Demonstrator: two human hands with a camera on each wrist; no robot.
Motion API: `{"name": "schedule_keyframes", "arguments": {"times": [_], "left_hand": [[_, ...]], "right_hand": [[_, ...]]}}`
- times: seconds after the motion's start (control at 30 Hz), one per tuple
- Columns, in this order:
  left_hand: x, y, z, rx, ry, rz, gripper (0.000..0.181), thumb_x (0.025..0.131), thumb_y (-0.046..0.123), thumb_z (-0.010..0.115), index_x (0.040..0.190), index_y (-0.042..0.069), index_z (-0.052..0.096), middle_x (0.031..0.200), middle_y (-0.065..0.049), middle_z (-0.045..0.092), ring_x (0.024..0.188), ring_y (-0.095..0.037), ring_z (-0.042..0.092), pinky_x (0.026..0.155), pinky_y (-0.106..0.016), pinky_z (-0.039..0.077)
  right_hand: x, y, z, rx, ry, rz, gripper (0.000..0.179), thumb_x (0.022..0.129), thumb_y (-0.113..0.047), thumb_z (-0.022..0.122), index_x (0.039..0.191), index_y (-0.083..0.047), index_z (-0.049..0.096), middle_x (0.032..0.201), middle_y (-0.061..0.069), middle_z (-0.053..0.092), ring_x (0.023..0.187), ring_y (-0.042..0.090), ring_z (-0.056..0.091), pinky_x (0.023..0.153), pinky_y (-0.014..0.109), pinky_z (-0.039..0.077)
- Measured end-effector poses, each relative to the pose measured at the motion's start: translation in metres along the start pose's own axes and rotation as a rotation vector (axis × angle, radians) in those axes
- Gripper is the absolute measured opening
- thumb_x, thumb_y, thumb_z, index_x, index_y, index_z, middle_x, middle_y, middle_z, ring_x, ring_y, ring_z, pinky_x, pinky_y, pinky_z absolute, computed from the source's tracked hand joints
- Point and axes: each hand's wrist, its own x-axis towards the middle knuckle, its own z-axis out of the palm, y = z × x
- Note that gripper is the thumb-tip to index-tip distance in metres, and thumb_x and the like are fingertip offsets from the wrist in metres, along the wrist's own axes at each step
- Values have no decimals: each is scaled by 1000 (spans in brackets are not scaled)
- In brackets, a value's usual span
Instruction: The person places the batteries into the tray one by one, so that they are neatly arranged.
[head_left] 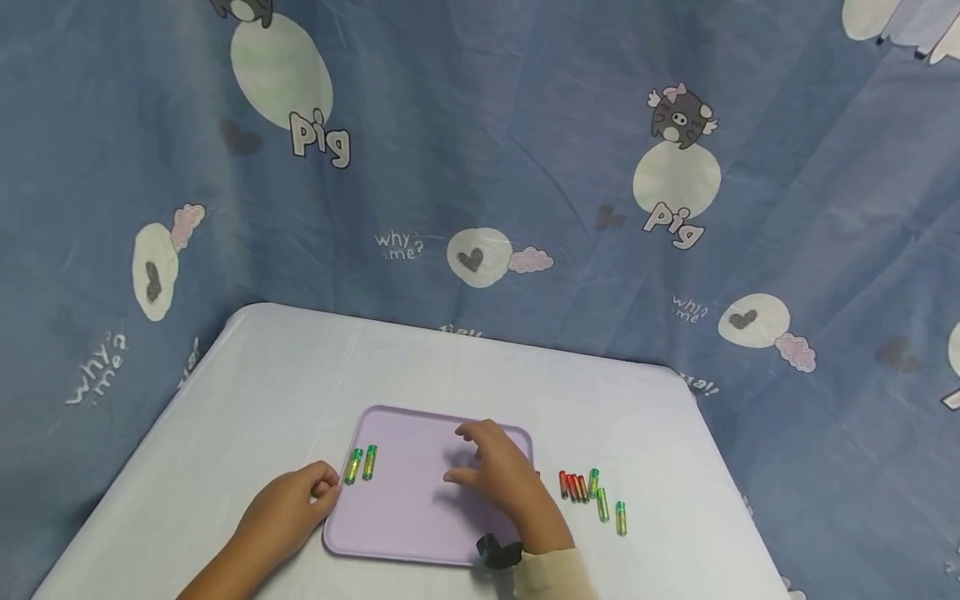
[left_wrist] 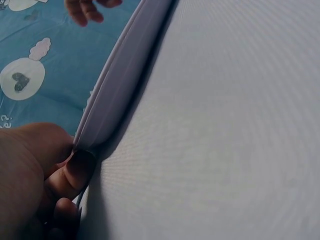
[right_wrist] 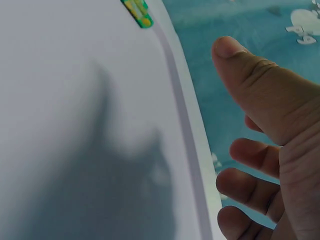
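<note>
A lilac tray lies on the table. My left hand is at its left rim. In the left wrist view, the thumb and fingers of this hand pinch the tray edge. Two green batteries, a left one and a right one, lie side by side on the tray near that rim. Above the tray's right part hovers my right hand, thumb and fingers spread with nothing between them. The right wrist view shows one green battery beyond its thumb.
On the white table, right of the tray, lie three red batteries in a row. Green batteries lie beside them. Another red end peeks out by the right wrist. A dark wrist strap piece hangs over the tray's front edge.
</note>
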Motion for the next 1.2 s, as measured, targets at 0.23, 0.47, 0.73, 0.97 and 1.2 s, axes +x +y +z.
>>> {"name": "schedule_keyframes", "arguments": {"times": [0.23,0.47,0.73,0.97,1.2], "left_hand": [[3,-2,0,4,6,7,8,95,26,71,98,20,68,78,11,58,73,-14,51,68,-37,42],[0,-1,0,2,8,-2,8,96,27,69,98,20,68,79,10,59,74,-15,52,69,-38,43],[-3,2,-1,4,1,-21,9,96,28,69,97,19,68,79,10,59,75,-16,53,69,-38,43],[-4,4,-2,7,-8,-24,8,96,26,70,96,19,68,80,10,59,75,-15,53,69,-37,43],[-3,6,-3,10,-14,-15,8,96,27,69,97,19,68,80,10,59,75,-15,53,69,-37,43]], "right_hand": [[-14,15,-10,-42,62,30,69,80,-42,90,138,-17,62,135,-1,63,99,14,61,82,33,53],[-31,36,-24,-104,84,77,72,78,-42,91,139,-18,61,131,-2,64,101,13,62,86,34,55],[-62,66,-49,-130,127,178,72,79,-40,91,139,-13,60,126,4,65,116,25,67,96,47,55],[-86,92,-67,-123,152,331,71,79,-36,92,139,-12,61,127,6,65,121,27,64,104,52,51],[-110,121,-81,-122,115,464,79,78,-37,92,144,-8,57,136,13,61,103,25,65,93,51,55]]}}
